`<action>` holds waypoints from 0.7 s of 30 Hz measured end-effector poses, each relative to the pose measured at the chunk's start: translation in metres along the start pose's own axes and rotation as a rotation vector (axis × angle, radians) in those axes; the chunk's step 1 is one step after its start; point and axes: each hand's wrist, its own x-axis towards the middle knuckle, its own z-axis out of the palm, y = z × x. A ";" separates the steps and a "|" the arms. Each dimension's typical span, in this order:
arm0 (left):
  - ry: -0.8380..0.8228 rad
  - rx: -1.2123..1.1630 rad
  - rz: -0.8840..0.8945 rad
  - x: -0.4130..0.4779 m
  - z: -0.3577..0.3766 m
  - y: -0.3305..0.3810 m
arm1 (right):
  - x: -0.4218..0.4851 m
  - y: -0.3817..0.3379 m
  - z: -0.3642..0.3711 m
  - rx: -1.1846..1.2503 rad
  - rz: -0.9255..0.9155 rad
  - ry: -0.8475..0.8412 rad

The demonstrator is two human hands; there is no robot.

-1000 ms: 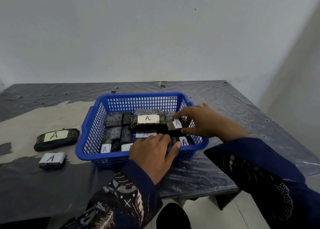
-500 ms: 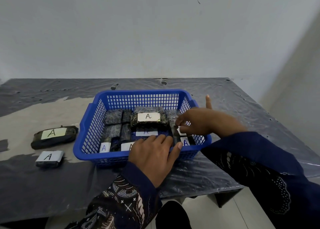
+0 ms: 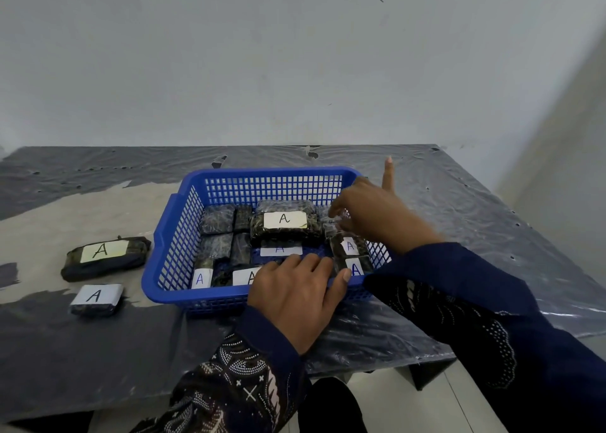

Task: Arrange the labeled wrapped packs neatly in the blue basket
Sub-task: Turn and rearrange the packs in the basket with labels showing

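Our right hand (image 3: 377,216) has moved to the blue basket's (image 3: 262,172) far-right corner, seemingly pinching a pack (image 3: 330,228) straight. Our left hand (image 3: 295,295) lies flat on the near rim.

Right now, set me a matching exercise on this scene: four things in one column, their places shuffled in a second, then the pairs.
1. loose yellow-labelled pack
2. loose white-labelled pack
3. left hand
4. right hand

a. fingers over the near rim of the blue basket
b. on the table, nearest its front edge
c. at the basket's right side, pinching a wrapped pack, little finger raised
d. on the table beside the basket's left wall

Pairs: 1-d, 2-b, 3-a, 4-c
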 end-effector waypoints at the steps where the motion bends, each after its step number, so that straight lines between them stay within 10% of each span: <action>1: 0.002 0.003 0.004 0.000 0.001 0.000 | 0.004 -0.001 0.001 -0.008 -0.008 0.004; 21: 0.007 -0.031 0.002 -0.002 -0.002 0.000 | 0.028 -0.005 0.000 -0.020 -0.010 -0.262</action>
